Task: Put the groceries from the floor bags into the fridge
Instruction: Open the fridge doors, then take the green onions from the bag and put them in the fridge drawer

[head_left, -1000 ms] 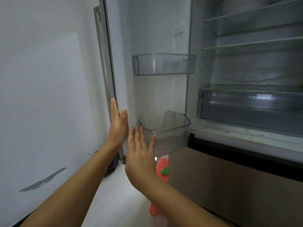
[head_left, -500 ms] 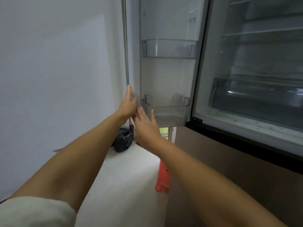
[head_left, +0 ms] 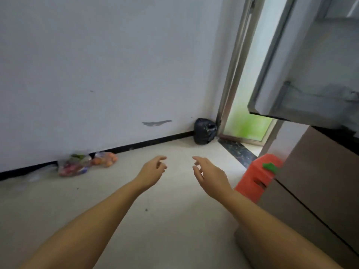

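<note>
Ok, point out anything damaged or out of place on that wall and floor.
The white wall has a grey scuff low down, where the paint looks scraped. Two clear grocery bags lie slumped against the baseboard, and a tied black bag sits in the corner by the doorway.

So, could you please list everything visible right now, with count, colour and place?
grocery bags: two, clear with colourful contents, on the floor against the wall at left
black bag: one, black, floor corner by the doorway
stool: one, orange with a green patch, beside the fridge
fridge door: one, grey-white, open, upper right
fridge drawers: brown fronts, lower right
wall: white, with a grey scuff
left hand: empty, fingers relaxed, above the floor
right hand: empty, fingers relaxed, above the floor
</note>
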The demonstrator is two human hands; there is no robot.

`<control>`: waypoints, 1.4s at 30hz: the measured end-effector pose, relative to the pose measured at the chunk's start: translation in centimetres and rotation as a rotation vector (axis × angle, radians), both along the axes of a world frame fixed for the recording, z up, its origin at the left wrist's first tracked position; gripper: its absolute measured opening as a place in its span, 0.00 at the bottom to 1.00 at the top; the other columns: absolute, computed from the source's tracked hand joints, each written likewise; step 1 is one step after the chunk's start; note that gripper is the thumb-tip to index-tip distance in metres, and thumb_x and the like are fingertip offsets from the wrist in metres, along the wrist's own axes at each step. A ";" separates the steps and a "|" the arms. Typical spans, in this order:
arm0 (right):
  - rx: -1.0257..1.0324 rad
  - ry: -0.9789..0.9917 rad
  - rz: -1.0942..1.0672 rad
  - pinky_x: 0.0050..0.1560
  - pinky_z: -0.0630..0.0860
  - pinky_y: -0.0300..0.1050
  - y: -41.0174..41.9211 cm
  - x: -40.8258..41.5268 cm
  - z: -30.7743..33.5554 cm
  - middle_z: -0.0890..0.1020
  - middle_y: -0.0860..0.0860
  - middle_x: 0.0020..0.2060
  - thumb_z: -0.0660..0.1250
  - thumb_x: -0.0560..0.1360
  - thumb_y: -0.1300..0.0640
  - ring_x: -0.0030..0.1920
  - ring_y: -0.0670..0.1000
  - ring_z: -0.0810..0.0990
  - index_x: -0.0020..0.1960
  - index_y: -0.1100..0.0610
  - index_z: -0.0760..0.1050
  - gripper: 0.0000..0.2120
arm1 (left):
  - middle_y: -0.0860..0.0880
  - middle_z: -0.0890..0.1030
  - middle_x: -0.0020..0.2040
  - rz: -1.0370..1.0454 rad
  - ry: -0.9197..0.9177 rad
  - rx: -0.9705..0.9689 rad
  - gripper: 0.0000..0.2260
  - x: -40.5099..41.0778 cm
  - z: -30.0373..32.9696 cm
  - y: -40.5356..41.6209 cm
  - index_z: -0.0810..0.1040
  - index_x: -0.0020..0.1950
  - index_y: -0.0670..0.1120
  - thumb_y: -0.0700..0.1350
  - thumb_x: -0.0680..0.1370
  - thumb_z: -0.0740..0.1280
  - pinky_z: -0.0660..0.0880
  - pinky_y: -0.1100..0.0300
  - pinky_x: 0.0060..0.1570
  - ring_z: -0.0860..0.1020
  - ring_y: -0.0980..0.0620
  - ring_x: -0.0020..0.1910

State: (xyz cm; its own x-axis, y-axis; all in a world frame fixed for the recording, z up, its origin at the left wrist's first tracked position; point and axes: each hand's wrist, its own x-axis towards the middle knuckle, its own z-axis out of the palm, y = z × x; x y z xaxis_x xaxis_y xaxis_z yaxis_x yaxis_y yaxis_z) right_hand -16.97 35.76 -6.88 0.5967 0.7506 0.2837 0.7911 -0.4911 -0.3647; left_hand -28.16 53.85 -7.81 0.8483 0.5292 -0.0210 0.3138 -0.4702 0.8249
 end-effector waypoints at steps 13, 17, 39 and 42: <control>-0.205 0.252 0.221 0.55 0.75 0.47 26.5 -16.5 -9.3 0.70 0.48 0.65 0.53 0.81 0.46 0.61 0.48 0.75 0.74 0.48 0.55 0.24 | 0.49 0.76 0.41 0.445 0.260 0.152 0.13 -27.1 -6.3 23.5 0.75 0.62 0.46 0.43 0.80 0.58 0.68 0.58 0.41 0.74 0.50 0.40; -0.228 0.267 0.248 0.57 0.75 0.49 32.7 -15.7 -9.6 0.70 0.50 0.67 0.53 0.81 0.46 0.63 0.50 0.74 0.74 0.50 0.57 0.23 | 0.46 0.80 0.44 0.437 0.245 0.111 0.13 -25.8 -7.0 27.8 0.75 0.61 0.45 0.45 0.80 0.58 0.70 0.58 0.44 0.76 0.47 0.43; -0.410 0.354 0.493 0.58 0.74 0.48 76.7 -5.5 -15.1 0.73 0.51 0.64 0.55 0.81 0.49 0.59 0.52 0.76 0.70 0.52 0.65 0.19 | 0.45 0.81 0.55 0.560 0.352 -0.040 0.13 -14.3 -11.8 64.2 0.76 0.62 0.45 0.45 0.80 0.59 0.72 0.59 0.50 0.79 0.46 0.53; -0.409 0.385 0.442 0.56 0.75 0.49 83.6 -4.3 -16.8 0.72 0.52 0.66 0.55 0.80 0.50 0.58 0.53 0.76 0.72 0.51 0.64 0.20 | 0.47 0.81 0.56 0.526 0.369 -0.031 0.13 -13.3 -13.2 71.8 0.76 0.62 0.46 0.46 0.80 0.59 0.72 0.60 0.51 0.79 0.49 0.52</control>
